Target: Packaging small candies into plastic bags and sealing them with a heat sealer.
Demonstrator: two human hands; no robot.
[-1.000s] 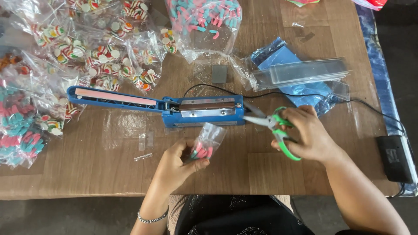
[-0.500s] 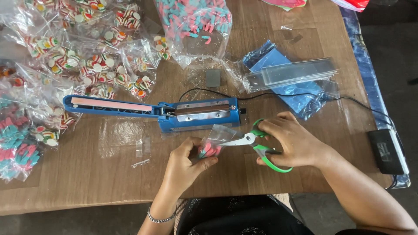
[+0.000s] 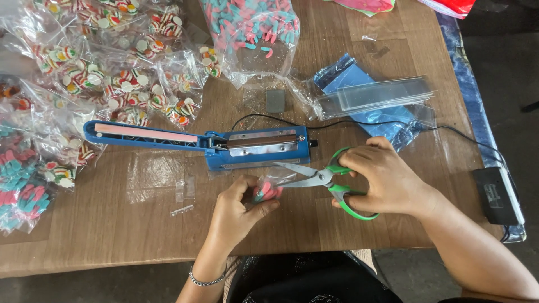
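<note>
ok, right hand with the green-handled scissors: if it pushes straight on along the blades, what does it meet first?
The right hand points the green-handled scissors leftward. The open blade tips sit at the top edge of the small clear bag of pink and teal candies, pinched in the left hand, so likely that bag first.

- small clear packet of pink candy (image 3: 268,189), pinched in the left hand (image 3: 238,210) at the table's near middle
- big clear bag of pink and blue candies (image 3: 252,28), top centre
- heap of small clear packets with round red, white and green sweets (image 3: 118,78), top left
- clear packets of pink and teal candies (image 3: 22,193), far left edge
- stack of flat empty clear sleeves (image 3: 376,95) on blue wrapping (image 3: 348,73), upper right
- red and pink packages (image 3: 449,7) at the top edge, cut off
</note>
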